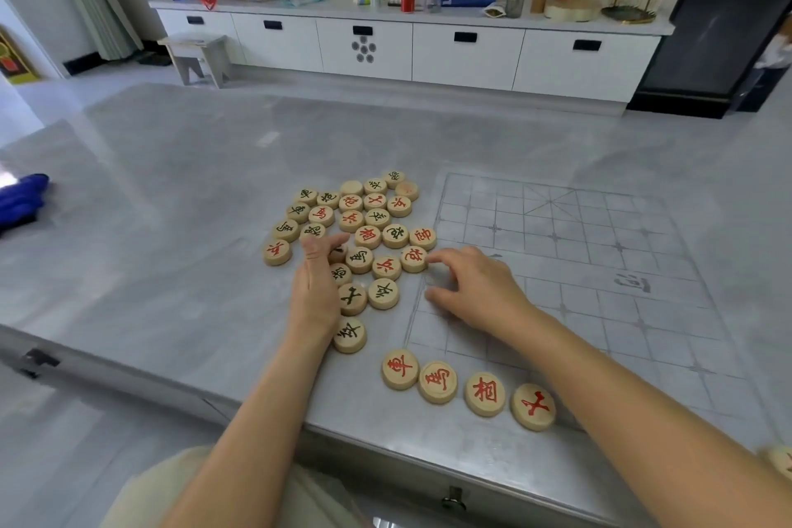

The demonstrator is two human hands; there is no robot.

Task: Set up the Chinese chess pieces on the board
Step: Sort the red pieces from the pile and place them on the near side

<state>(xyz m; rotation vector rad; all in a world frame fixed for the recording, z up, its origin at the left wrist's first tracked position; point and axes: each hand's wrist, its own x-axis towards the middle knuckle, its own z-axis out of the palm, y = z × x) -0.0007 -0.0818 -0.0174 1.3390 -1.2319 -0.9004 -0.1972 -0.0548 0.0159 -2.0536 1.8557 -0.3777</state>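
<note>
A thin, transparent chess board sheet (570,266) with grey grid lines lies on the grey table, right of centre. Several round wooden pieces with red or black characters form a loose pile (364,223) left of the board. Along the board's near edge stand several red pieces in a row, from the chariot (400,369) to the advisor (532,406). My left hand (316,283) sits edge-up in the pile, fingers curled by a partly hidden piece (338,254). My right hand (471,285) hovers over the board's left edge, its fingertips touching a red piece (413,258).
The table's near edge (385,448) runs diagonally below the row of pieces. A lone piece (780,461) shows at the right frame edge. A blue cloth (21,199) lies at the table's far left. White cabinets with clutter stand behind.
</note>
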